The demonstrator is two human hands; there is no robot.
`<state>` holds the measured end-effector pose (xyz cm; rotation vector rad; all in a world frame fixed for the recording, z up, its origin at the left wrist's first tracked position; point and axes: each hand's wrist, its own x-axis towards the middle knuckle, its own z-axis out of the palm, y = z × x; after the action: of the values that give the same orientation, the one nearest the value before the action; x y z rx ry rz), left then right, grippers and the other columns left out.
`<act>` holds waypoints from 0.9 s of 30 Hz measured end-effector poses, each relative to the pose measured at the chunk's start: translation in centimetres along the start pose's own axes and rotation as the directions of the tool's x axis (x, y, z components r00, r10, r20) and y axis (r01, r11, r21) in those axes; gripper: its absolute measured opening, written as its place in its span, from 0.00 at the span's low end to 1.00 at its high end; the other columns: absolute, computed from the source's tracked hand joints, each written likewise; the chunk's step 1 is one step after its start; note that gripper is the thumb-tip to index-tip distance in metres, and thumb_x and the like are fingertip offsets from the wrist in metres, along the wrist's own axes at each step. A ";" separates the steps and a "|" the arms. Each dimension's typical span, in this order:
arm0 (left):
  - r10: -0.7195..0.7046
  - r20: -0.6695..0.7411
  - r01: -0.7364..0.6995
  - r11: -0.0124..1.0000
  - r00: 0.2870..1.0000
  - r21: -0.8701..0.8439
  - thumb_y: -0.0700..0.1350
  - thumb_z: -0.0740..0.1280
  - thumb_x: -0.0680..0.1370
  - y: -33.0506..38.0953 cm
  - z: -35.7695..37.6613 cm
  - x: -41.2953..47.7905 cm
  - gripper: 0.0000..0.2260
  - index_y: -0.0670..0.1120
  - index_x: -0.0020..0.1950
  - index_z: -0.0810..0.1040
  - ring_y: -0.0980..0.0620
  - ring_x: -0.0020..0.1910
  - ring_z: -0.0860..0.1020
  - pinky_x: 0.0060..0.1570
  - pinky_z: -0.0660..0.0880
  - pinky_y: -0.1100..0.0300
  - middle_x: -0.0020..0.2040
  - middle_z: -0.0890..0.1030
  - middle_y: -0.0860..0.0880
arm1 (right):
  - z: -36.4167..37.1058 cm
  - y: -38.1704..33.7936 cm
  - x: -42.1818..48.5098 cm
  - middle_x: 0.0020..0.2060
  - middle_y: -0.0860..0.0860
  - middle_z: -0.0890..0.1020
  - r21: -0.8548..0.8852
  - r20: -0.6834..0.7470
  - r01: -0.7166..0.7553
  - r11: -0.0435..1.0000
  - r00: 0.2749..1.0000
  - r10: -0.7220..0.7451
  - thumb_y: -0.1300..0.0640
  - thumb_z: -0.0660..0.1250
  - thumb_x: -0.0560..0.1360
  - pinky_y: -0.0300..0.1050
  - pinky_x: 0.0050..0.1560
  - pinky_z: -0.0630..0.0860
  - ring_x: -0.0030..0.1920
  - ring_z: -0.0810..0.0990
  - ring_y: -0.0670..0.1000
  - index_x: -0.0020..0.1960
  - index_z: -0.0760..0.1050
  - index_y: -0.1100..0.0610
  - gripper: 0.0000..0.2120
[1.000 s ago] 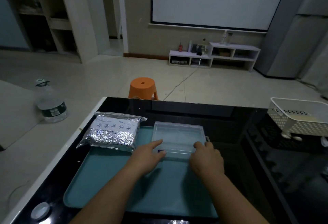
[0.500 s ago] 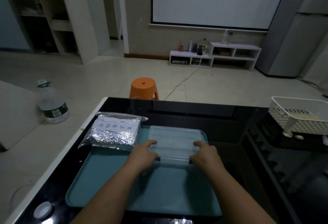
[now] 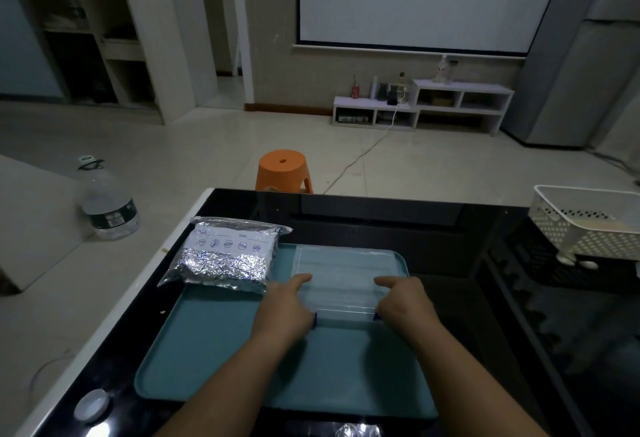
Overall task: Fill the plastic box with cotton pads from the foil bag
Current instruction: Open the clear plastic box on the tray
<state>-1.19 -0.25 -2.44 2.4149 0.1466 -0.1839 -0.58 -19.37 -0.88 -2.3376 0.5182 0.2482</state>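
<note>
plastic box (image 3: pixel 341 274), lid shut, tray's (image 3: pixel 221 360) far-right corner | left hand (image 3: pixel 285 305) and right hand (image 3: pixel 403 301) fingers curled on front latches, likely to unclip | foil bag (image 3: pixel 225 253) far-left, ready

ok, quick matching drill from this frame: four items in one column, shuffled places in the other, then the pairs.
Items:
1. foil bag
2. plastic box
3. orange stool
4. white basket

Places:
A. on the floor beyond the table
B. between both hands, on the teal tray
C. far right of the table
D. over the tray's far left corner

Pairs: 1-D, 2-B, 3-A, 4-C
</note>
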 end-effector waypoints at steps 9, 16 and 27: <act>0.017 0.039 -0.017 1.000 0.999 -0.001 0.37 0.63 0.69 0.1 -0.6 -0.3 0.33 0.62 0.71 0.70 0.44 0.54 0.79 0.55 0.77 0.54 0.68 0.71 0.44 | -0.4 -0.4 -1.7 0.74 0.51 0.55 0.042 0.007 -0.035 0.999 0.999 0.034 0.70 0.61 0.74 0.56 0.69 0.68 0.68 0.62 0.61 0.70 0.71 0.43 0.31; 0.022 0.048 -0.022 1.000 0.999 0.005 0.38 0.65 0.70 0.4 -0.8 0.2 0.33 0.59 0.73 0.68 0.47 0.55 0.78 0.51 0.74 0.61 0.67 0.75 0.46 | -1.0 -0.7 -2.5 0.77 0.52 0.53 -0.094 0.067 0.024 0.995 0.998 -0.018 0.66 0.60 0.76 0.56 0.71 0.63 0.71 0.59 0.61 0.73 0.65 0.42 0.31; -0.107 0.009 0.108 0.989 0.994 -0.097 0.45 0.65 0.67 0.9 -2.1 0.8 0.08 0.45 0.43 0.76 0.43 0.40 0.79 0.41 0.77 0.54 0.45 0.80 0.42 | -3.2 -1.7 -3.4 0.65 0.59 0.75 -0.288 0.023 0.038 0.957 0.999 -0.032 0.53 0.62 0.75 0.48 0.58 0.73 0.62 0.75 0.59 0.73 0.61 0.56 0.28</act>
<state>-0.12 0.52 -0.47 2.3109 0.2782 -0.2253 -2.81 -19.51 3.56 -2.6223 0.4559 0.3486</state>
